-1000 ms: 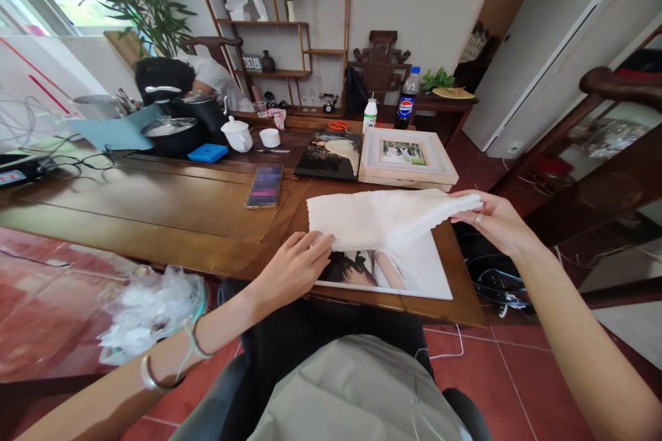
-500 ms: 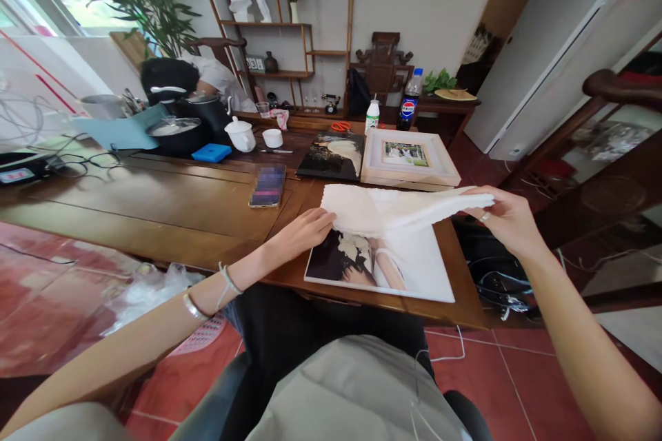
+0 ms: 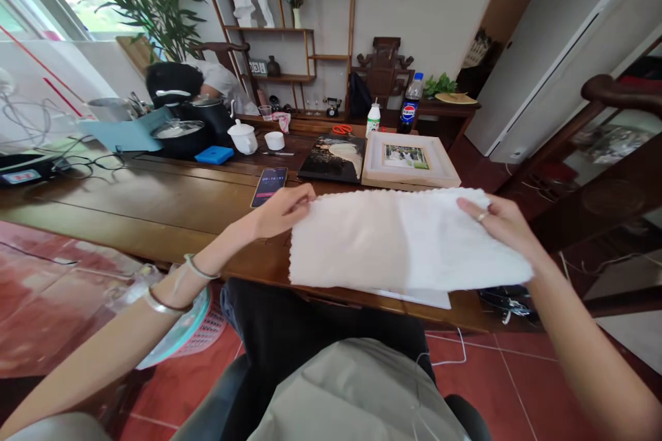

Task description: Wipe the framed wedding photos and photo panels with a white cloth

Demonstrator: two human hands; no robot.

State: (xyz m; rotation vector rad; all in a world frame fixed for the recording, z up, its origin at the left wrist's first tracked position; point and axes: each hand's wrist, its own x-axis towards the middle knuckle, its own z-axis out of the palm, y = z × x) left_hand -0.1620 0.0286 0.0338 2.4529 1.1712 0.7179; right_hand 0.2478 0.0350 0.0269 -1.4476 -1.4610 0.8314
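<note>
A white cloth [image 3: 372, 241] with scalloped edges is stretched flat between my two hands. My left hand [image 3: 284, 210] pinches its upper left corner. On the other side my right hand [image 3: 499, 220], with a ring on one finger, grips the cloth near its upper right corner, thumb on top. Beneath the cloth lies a photo panel [image 3: 421, 298]; only a white strip of its lower edge shows, the rest is hidden. Just behind the cloth are a dark photo panel [image 3: 331, 158] and a pale wooden frame [image 3: 445, 165] holding a small photo.
A phone [image 3: 267, 186] lies left of the cloth on the wooden table [image 3: 155, 200]. Farther back stand a white teapot [image 3: 242, 138], a white cup [image 3: 274, 141], a milk bottle [image 3: 373, 118] and a cola bottle [image 3: 410, 107]. Another person [image 3: 212, 79] bends over behind the pots.
The cloth, half folded over before, is now spread flat and nearer me, covering the photo panel's picture. My left hand has moved up and to the left.
</note>
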